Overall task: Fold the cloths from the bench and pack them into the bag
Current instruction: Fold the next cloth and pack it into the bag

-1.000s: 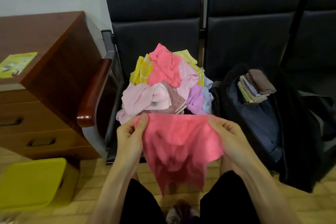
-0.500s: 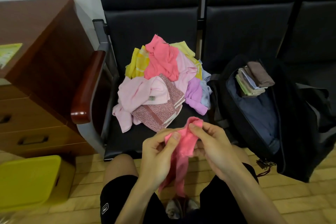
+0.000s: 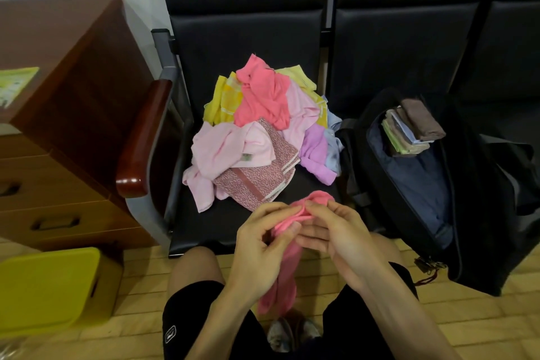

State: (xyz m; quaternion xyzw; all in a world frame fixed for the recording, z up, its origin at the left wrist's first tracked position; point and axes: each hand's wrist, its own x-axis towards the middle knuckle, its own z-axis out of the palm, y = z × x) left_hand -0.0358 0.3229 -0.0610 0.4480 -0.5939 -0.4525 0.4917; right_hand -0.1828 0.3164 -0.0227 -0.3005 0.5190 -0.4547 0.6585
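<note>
Down at 6 o'clock, left hand (image 3: 260, 245) and right hand (image 3: 336, 234) pinch the cloth (image 3: 287, 272) by its bunched top; the rest hangs limp. Light, soft, floppy: best gripped at corners. Bag (image 3: 482, 213) at 2 o'clock.

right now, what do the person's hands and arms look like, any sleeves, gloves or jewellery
The left hand and right hand are bare: no gloves, rings or watch show. The left forearm and right forearm are uncovered, no sleeve in view. The black shorts carry a small white logo on the left leg.
</note>
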